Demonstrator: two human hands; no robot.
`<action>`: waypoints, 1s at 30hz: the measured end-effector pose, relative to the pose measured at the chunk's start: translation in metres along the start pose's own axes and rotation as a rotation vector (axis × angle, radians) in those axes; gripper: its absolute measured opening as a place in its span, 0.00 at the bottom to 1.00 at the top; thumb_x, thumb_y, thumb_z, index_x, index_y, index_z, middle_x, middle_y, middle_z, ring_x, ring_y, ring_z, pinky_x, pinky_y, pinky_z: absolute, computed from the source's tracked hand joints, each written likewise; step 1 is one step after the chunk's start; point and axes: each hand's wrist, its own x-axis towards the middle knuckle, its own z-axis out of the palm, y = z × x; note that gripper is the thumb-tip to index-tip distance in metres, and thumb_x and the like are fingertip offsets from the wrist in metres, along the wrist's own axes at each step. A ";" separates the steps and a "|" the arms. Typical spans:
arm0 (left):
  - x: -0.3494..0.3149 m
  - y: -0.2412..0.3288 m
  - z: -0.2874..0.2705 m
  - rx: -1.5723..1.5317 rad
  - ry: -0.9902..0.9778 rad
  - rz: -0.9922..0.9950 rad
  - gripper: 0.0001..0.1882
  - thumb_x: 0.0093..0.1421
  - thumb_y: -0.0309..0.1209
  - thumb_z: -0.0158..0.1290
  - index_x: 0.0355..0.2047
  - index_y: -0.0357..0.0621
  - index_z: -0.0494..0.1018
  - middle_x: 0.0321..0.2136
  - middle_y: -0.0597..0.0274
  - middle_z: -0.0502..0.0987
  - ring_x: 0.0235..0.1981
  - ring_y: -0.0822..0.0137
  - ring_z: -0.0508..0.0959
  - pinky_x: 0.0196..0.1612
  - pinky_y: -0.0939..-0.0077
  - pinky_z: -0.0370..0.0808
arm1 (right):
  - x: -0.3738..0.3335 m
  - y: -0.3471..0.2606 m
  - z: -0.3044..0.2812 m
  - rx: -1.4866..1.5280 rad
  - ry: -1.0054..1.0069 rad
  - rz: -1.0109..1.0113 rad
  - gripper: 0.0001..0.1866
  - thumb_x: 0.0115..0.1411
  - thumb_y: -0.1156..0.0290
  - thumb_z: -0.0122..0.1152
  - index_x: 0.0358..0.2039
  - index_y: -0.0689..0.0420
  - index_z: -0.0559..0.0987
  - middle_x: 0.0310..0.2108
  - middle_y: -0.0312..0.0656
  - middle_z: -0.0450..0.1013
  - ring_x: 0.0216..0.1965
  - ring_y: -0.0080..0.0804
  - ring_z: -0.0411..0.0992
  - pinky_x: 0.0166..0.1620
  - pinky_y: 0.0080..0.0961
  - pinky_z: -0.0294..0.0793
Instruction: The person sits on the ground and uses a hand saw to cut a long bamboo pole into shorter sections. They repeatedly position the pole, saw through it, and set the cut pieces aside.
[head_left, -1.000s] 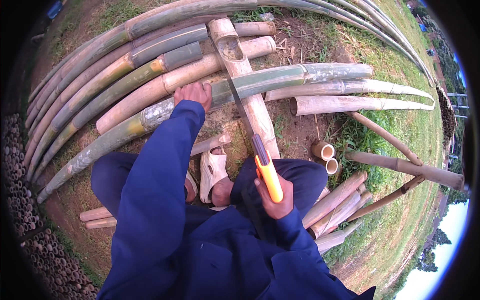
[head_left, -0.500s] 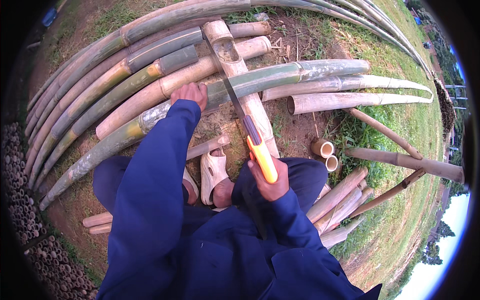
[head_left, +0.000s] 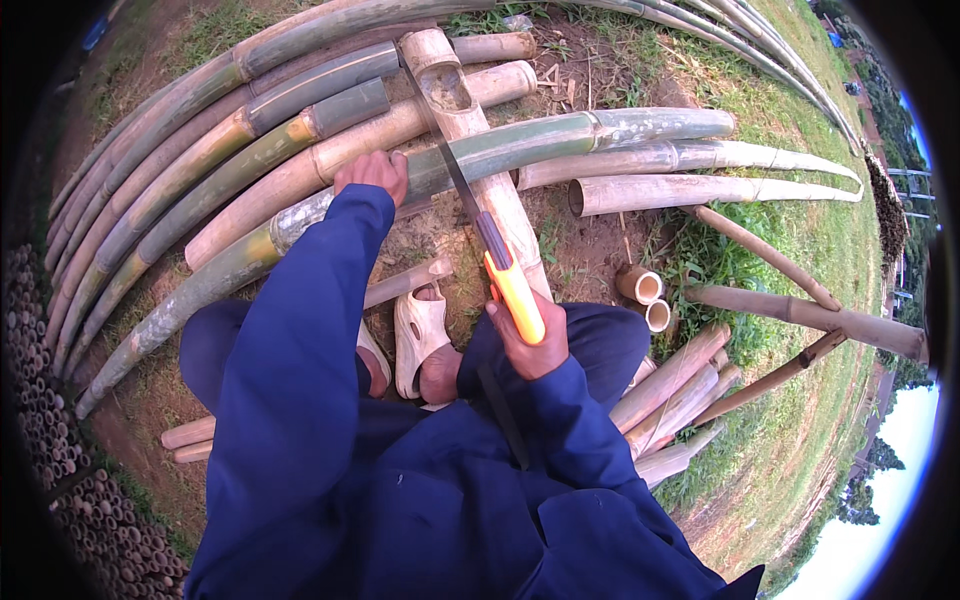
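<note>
A long green bamboo pole (head_left: 535, 143) lies crosswise over a pale bamboo piece (head_left: 497, 190) that has a scooped-out hollow near its far end. On the pole's top, left of the crossing, my left hand (head_left: 373, 177) is closed around it and holds it down. My right hand (head_left: 535, 342) grips the yellow-orange handle of a handsaw (head_left: 513, 292). Its thin dark blade runs away from me across the pole, close to the crossing. How deep the blade sits in the bamboo cannot be made out.
Several more bamboo poles (head_left: 290, 150) lie at the left and far side. Two short bamboo cups (head_left: 640, 285) stand right of my knee, beside cut lengths (head_left: 668, 395) and a propped bamboo frame (head_left: 800, 318). My sandal (head_left: 412, 345) is below the pole. Stacked bamboo pieces (head_left: 115, 530) fill the lower left.
My right hand has pushed the saw slightly forward, away from me. My left hand keeps its place on the pole. The whole view has shifted a little.
</note>
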 end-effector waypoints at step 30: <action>-0.001 0.006 -0.001 -0.028 -0.044 -0.013 0.30 0.68 0.48 0.41 0.31 0.34 0.84 0.33 0.35 0.83 0.39 0.40 0.85 0.52 0.48 0.77 | 0.013 0.010 0.015 -0.014 0.045 -0.132 0.06 0.63 0.77 0.67 0.37 0.66 0.80 0.24 0.41 0.75 0.26 0.22 0.70 0.32 0.26 0.71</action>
